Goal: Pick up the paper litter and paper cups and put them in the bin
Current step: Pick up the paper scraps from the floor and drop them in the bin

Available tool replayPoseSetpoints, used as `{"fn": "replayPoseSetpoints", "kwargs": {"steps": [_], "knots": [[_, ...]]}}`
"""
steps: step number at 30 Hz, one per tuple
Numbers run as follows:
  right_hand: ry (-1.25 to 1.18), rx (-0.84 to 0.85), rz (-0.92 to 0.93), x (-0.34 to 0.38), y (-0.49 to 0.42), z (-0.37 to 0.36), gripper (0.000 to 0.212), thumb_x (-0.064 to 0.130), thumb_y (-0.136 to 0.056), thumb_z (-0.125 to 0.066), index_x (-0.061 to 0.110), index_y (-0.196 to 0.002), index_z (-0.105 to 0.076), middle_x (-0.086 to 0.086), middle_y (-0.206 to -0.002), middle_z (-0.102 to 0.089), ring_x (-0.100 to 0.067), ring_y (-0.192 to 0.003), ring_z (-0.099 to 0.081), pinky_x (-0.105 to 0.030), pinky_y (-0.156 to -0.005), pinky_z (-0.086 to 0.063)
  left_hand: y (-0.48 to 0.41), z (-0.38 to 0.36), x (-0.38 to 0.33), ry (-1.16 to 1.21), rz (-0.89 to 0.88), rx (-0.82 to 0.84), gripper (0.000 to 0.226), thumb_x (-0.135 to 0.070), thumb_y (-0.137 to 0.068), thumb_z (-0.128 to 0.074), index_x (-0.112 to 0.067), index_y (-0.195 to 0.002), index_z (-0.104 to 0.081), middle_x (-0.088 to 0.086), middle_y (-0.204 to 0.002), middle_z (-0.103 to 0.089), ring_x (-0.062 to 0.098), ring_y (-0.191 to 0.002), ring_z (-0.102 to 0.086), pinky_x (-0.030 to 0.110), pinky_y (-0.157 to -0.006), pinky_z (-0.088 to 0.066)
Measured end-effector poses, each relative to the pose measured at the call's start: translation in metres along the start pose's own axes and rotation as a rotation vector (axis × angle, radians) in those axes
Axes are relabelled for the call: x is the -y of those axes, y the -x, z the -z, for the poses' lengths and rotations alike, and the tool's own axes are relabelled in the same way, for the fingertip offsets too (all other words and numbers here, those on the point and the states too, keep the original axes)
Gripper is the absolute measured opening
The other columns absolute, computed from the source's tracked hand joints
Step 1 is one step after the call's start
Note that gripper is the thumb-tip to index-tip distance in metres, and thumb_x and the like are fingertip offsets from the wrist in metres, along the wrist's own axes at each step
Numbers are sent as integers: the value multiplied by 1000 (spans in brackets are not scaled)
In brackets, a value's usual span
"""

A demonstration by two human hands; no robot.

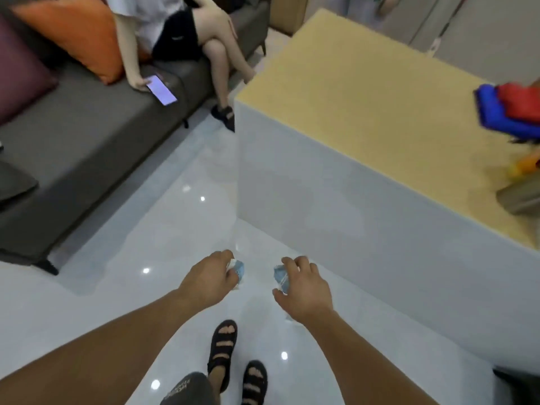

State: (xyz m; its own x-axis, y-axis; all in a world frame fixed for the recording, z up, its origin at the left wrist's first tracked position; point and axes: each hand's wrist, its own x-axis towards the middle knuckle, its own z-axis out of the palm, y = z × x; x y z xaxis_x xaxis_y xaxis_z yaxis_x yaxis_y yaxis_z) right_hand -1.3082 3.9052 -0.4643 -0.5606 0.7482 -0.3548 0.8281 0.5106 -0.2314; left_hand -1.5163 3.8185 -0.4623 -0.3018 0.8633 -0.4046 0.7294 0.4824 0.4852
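Observation:
My left hand [209, 277] grips a crumpled blue-and-white paper cup [238, 271], its fingers curled round it above the glossy floor. My right hand [304, 283] holds a second crumpled blue-and-white paper cup [280, 276] the same way. Both hands hang side by side in front of me, just above my sandalled feet [236, 363]. Most of each cup is hidden inside the fist. No bin shows in this view.
A low table [365, 118] with a tan top and white sides stands right ahead, carrying blue and red folded cloths [511, 109] and a metal cup [520, 197]. A grey sofa [87, 141] with cushions is at left; a person [187, 33] sits there holding a phone.

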Motion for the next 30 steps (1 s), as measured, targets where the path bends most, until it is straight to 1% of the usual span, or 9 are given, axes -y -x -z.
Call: {"fn": "replayPoseSetpoints", "kwargs": {"steps": [4, 6, 8, 12, 14, 19, 23, 28, 30], "knots": [[86, 17, 200, 59, 2, 42, 63, 50, -87, -57, 28, -141, -34, 0, -132, -40, -22, -117, -43, -33, -79, -48, 59, 47, 23, 69, 123, -156, 21, -40, -96, -48, -20, -99, -51, -2, -97, -59, 11, -78, -56, 21, -62, -37], [120, 26, 285, 88, 5, 56, 61, 48, -86, -58, 28, -139, -36, 0, -129, -41, -21, -115, -43, -33, -78, -48, 94, 63, 34, 93, 190, -223, 16, -38, -95, -49, -21, -93, -48, -4, -92, -56, 7, -72, -52, 17, -55, -32], [142, 27, 362, 119, 7, 63, 59, 47, -86, -60, 28, -136, -38, 1, -127, -42, -21, -114, -44, -33, -78, -48, 128, 76, 50, 110, 256, -286, 14, -35, -94, -49, -21, -89, -47, -5, -88, -54, 5, -68, -49, 14, -51, -28], [230, 6, 563, 195, 8, 69, 60, 48, -85, -59, 28, -137, -36, 1, -128, -41, -21, -114, -44, -33, -79, -48, 190, 101, 89, 188, 420, -433, 11, -32, -92, -50, -21, -89, -49, -3, -90, -56, 14, -76, -56, 25, -58, -36], [264, 11, 659, 241, 14, 67, 61, 49, -85, -60, 28, -137, -36, 1, -129, -41, -20, -114, -45, -33, -81, -49, 222, 110, 112, 239, 496, -498, 11, -32, -91, -49, -21, -89, -49, -2, -90, -57, 16, -77, -57, 26, -60, -38], [347, 27, 891, 367, 32, 48, 62, 51, -85, -60, 30, -137, -35, 1, -130, -43, -20, -114, -45, -32, -83, -49, 301, 131, 186, 319, 674, -664, 18, -35, -93, -47, -18, -90, -50, -2, -89, -56, 16, -76, -57, 26, -59, -37], [408, 64, 1050, 477, 56, 20, 61, 51, -85, -59, 28, -137, -37, 1, -131, -41, -22, -117, -44, -33, -83, -47, 369, 151, 258, 319, 809, -740, 18, -33, -93, -46, -16, -93, -51, 1, -93, -58, 18, -79, -58, 28, -62, -39], [417, 101, 1210, 607, 91, -25, 64, 51, -85, -60, 29, -140, -34, 1, -130, -40, -22, -117, -43, -33, -84, -46, 451, 170, 340, 376, 943, -833, 14, -30, -91, -45, -18, -88, -51, -3, -90, -61, 15, -77, -59, 25, -56, -35], [409, 127, 1263, 651, 107, -43, 65, 51, -85, -59, 30, -141, -34, 2, -132, -40, -21, -118, -43, -35, -86, -47, 477, 173, 370, 376, 1002, -846, 15, -32, -91, -44, -20, -87, -50, -4, -90, -60, 15, -77, -58, 26, -57, -36]]}}
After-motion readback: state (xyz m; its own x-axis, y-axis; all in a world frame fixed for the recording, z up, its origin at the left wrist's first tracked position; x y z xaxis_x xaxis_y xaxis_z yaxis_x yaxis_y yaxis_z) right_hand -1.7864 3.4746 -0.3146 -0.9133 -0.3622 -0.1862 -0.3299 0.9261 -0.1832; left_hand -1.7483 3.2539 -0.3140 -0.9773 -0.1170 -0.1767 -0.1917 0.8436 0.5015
